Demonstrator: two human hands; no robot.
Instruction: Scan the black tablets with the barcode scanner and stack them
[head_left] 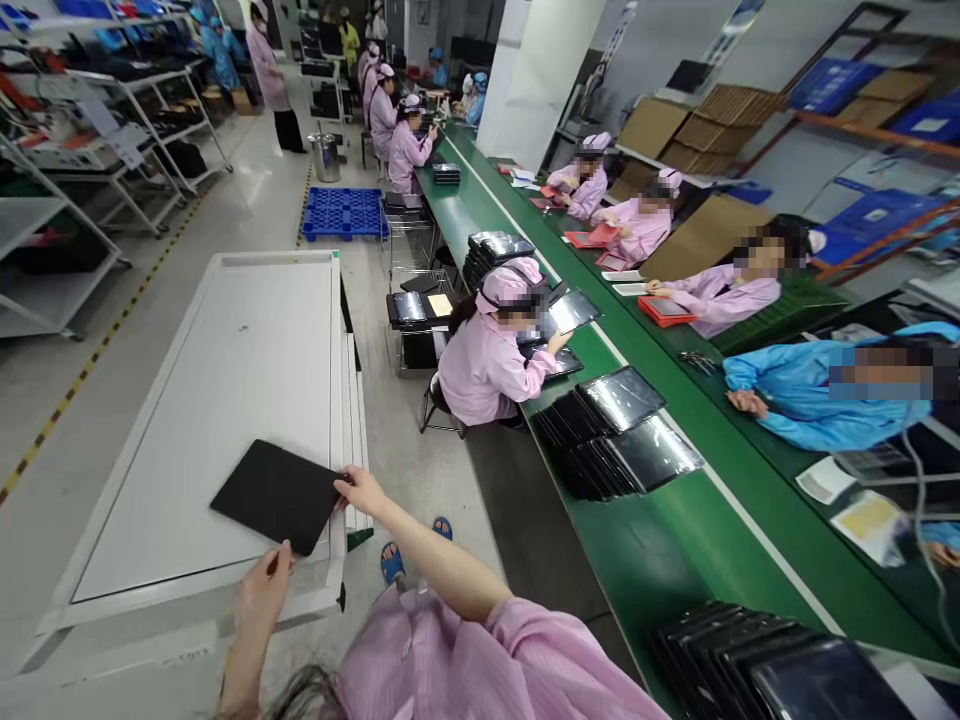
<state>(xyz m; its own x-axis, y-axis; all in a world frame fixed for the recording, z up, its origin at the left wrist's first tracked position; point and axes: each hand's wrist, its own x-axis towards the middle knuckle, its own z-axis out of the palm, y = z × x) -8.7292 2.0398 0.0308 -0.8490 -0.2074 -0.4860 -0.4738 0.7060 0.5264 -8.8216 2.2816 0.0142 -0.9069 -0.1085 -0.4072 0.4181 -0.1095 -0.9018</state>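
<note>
A flat, black, tablet-sized panel (pixel 277 495) with rounded corners is held tilted over the white cart top. My right hand (pixel 364 493) pinches its right corner between thumb and fingers. At the near edge, my left hand (pixel 264 585) is closed, its fingertips on the panel's border. The underside of the panel is hidden, and so are some of the fingers. Beneath both hands lies the white framed cart top (pixel 225 350), with a small dark mark on its surface.
To the right runs a long green conveyor bench (pixel 637 540) carrying stacks of black tablets (pixel 622 440) and another stack (pixel 757 660) nearer. A seated co-worker (pixel 487 350) in pink works there. A wire rack (pixel 409 330) and blue pallet (pixel 343 212) stand ahead; shelving (pixel 45 230) is left.
</note>
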